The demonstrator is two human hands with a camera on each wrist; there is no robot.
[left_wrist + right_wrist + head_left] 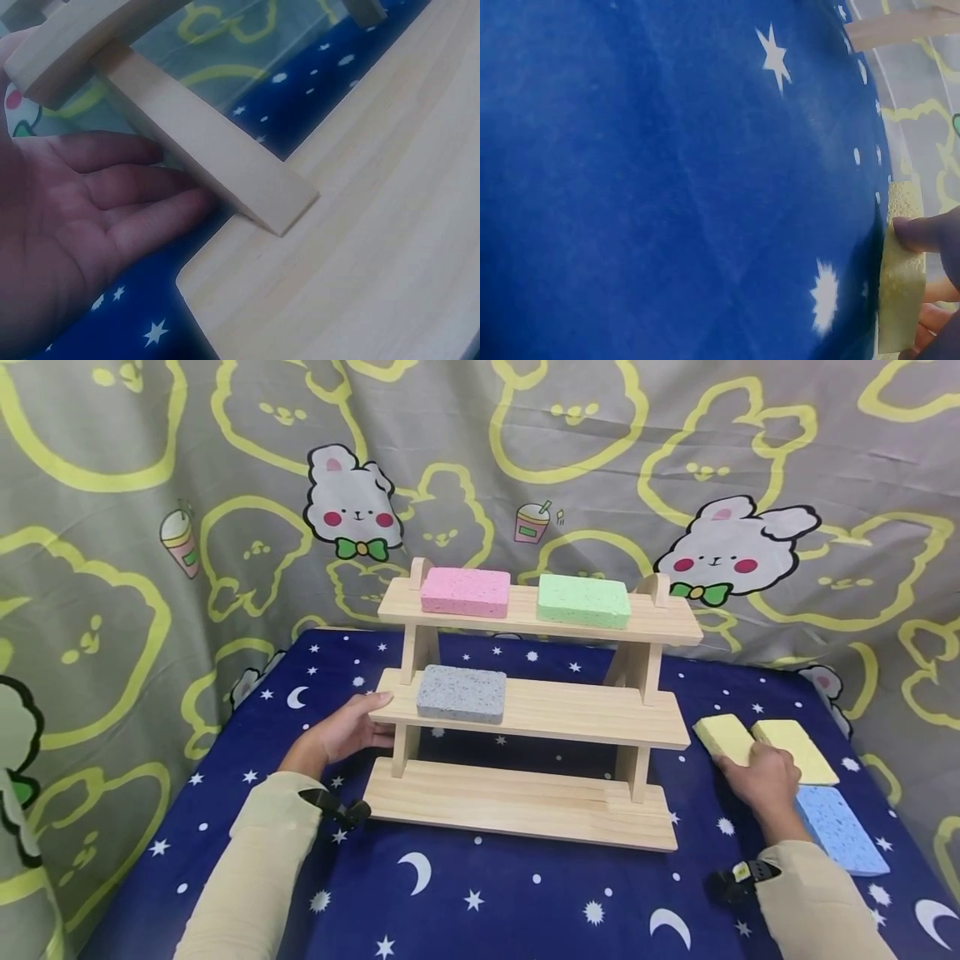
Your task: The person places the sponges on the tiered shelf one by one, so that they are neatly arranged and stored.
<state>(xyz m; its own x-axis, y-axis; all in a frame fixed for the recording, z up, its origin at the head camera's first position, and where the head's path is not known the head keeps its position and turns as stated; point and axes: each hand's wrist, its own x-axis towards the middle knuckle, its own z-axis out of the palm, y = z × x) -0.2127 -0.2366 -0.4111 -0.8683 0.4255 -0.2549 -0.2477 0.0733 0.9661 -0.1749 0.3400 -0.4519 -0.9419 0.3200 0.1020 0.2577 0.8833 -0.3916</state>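
Soft, even light fills the head view, leaving the boards of the shelf pale on top and its uprights duller. Behind the shelf, the curtain is clear, its folds gently shaded; the tabletop looks darker under the shelf. Wide-angle stretching shows far to either side of the shelf. The left wrist view is dim and hazy, with the left fingers beside the shelf in shade. The right wrist view is bluish and soft, the tabletop's edge bowed, shadow lying alongside the yellow sponge.
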